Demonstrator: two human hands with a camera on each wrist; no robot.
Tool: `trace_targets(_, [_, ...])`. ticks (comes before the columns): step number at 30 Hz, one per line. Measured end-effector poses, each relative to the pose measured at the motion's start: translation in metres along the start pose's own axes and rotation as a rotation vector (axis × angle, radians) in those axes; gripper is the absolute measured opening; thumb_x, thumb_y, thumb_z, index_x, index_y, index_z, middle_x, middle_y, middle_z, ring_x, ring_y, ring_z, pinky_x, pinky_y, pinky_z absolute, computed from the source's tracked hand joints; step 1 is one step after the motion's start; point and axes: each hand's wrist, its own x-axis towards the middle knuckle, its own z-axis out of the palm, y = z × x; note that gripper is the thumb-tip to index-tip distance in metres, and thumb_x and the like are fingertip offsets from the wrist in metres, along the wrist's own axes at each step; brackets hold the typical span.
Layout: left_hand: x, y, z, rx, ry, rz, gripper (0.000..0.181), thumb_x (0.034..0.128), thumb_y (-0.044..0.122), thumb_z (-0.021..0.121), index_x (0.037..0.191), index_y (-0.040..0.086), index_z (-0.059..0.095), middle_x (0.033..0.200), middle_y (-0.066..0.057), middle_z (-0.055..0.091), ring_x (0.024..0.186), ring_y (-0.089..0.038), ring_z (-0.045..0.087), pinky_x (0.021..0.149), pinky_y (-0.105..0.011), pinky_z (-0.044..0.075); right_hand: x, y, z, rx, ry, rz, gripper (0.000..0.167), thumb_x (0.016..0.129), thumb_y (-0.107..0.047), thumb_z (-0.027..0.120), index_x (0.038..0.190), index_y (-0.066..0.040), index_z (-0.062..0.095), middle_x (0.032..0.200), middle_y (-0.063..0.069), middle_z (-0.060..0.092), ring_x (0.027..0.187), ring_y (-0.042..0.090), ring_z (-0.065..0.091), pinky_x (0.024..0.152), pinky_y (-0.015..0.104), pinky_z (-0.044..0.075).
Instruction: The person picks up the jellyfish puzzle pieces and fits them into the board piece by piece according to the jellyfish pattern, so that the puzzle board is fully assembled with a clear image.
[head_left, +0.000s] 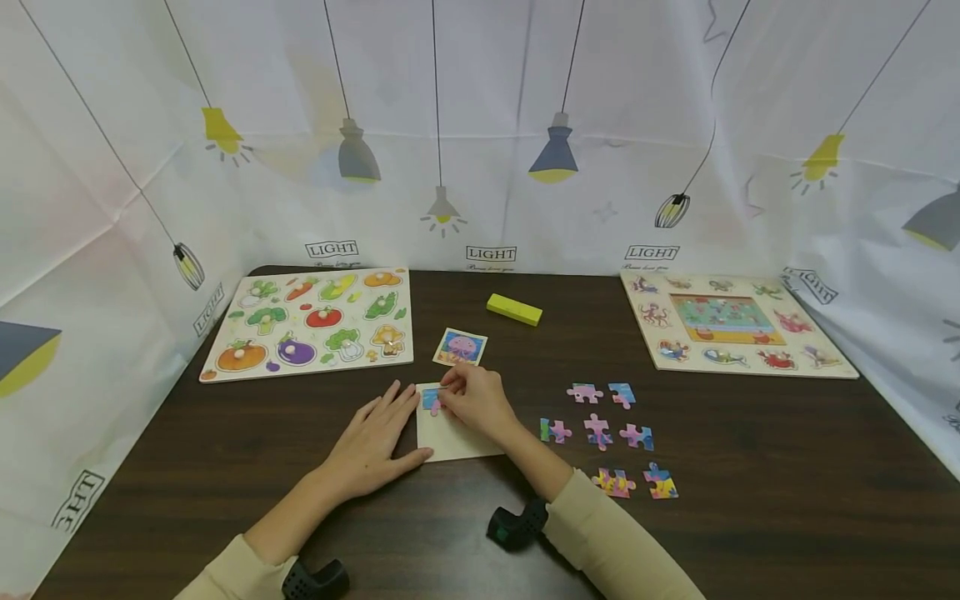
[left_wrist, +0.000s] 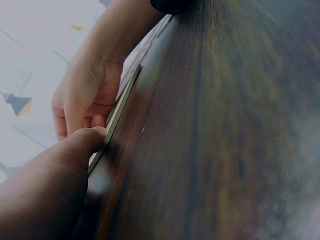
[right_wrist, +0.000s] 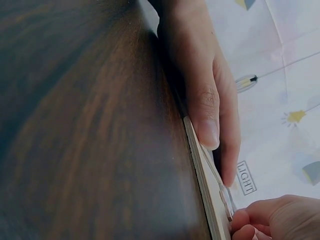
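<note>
My left hand (head_left: 375, 446) lies at the left side of a cream puzzle tray (head_left: 450, 437), fingers straight and spread, thumb at the near-left corner; it grips nothing. Just right of those fingertips, in the tray's far-left corner, is a blue jigsaw piece (head_left: 431, 401), its pink tab pointing toward me. My right hand (head_left: 480, 408) reaches in from the right, thumb and fingers drawn together, apparently pinching that piece by its right side, so the right is the nearer of the 2, with the left close by but apart. I judge that everything turns on how the piece squares up with that corner's 2 edges; I can't read a long axis on it, since my fingertips cover part. Right of my wrist, loose jigsaw pieces (head_left: 597, 432) lie in 3 rows on the tabletop (head_left: 750, 517), apart from the tray.

Only the head view gives me the piece's colours and its corner. The left wrist view shows the tray edge-on, with my left thumb at its rim. The right wrist view shows the tray's layered edge and that thumb resting on top, which from above I can't confirm.
</note>
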Motion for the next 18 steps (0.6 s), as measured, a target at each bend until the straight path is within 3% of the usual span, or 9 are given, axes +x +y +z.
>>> trace_targets(5, [-0.0004,0.0006,-0.0005,0.002,-0.003,-0.006,0.082,0.0862,0.062,0.043,0.144,0.007,0.028,0.15,-0.008,0.023,0.139,-0.023,0.009,0.107,-0.046,0.016,-0.0011,-0.0004,-0.0008,-0.032,-0.006,-0.012,0.006,0.079,-0.011,0.069,0.084,-0.008,0.066,0.069,-0.004,0.062,0.054,0.003,0.054,0.048,0.02,0.043])
trace_targets(11, [-0.0005,0.0007,-0.0009,0.017,-0.009,-0.003,0.081,0.0868,0.062,0.042,0.145,0.008,0.026,0.15,-0.008,0.021,0.139,-0.024,0.008,0.107,-0.046,0.016,-0.0003,-0.0004,-0.0034,-0.039,-0.078,-0.019,0.01,0.079,-0.014,0.07,0.086,-0.009,0.067,0.072,-0.005,0.061,0.061,0.005,0.053,0.055,0.021,0.043])
trace_targets(18, [-0.0002,0.0007,-0.0008,0.008,-0.02,-0.03,0.084,0.0857,0.065,0.041,0.145,0.007,0.026,0.151,-0.012,0.018,0.139,-0.024,0.006,0.107,-0.047,0.016,0.0,-0.0011,-0.0053,-0.051,-0.123,0.005,0.017,0.077,-0.016,0.073,0.09,-0.008,0.067,0.073,-0.004,0.058,0.062,0.008,0.05,0.054,0.022,0.041])
